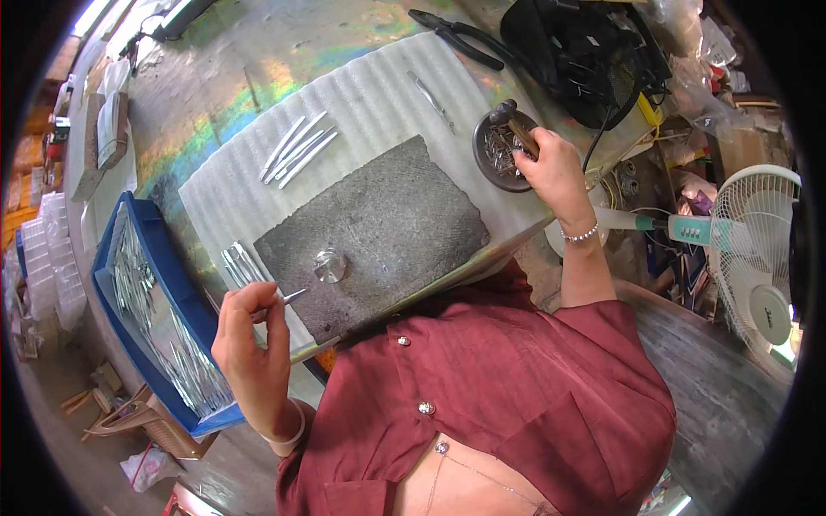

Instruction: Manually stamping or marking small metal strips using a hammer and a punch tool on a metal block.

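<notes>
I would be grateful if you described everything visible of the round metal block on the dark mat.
The block is short, round and silvery, apparently polished metal. Its shiny top shows bright and dark wedges of reflected light; no separate parts can be made out. It rests on the dark mat, toward the mat's left end. Only the mat appears to touch it; the left hand holds a slim metal piece nearby, apart from it.

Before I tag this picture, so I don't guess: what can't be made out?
Head view throughout:
Rear of thin silver metal piece, behind left fingers.
Handle end of dark-headed wooden hammer, under right fingers.
Floor of round brown bowl, under small metal bits.
Number of silver strips in blue plastic tray: overlapping, too small.
</notes>
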A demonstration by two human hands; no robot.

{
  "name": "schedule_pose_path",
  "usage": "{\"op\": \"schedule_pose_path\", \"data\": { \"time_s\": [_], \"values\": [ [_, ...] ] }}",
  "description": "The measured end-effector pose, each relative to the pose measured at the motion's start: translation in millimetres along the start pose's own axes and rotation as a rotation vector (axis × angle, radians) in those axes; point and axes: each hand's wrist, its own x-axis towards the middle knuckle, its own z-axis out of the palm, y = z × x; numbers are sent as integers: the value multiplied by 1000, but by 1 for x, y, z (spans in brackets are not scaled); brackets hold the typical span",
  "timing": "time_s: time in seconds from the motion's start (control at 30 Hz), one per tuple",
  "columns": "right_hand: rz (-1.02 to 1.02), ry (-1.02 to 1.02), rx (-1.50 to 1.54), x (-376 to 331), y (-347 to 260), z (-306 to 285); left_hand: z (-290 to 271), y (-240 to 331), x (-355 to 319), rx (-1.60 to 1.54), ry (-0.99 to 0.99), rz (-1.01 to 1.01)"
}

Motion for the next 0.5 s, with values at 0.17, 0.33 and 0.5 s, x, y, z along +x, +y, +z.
{"op": "schedule_pose_path", "data": {
  "time_s": [0.17,0.33,0.5],
  "values": [
    [-40,6,-69,7,10,9,10,-5,-2,-61,-41,30],
    [-5,-2,53,7,8,7,17,-13,-4,-163,-31,-50],
    [257,-175,833,7,19,-1,30,-24,-11,-352,-47,-169]
  ]
}}
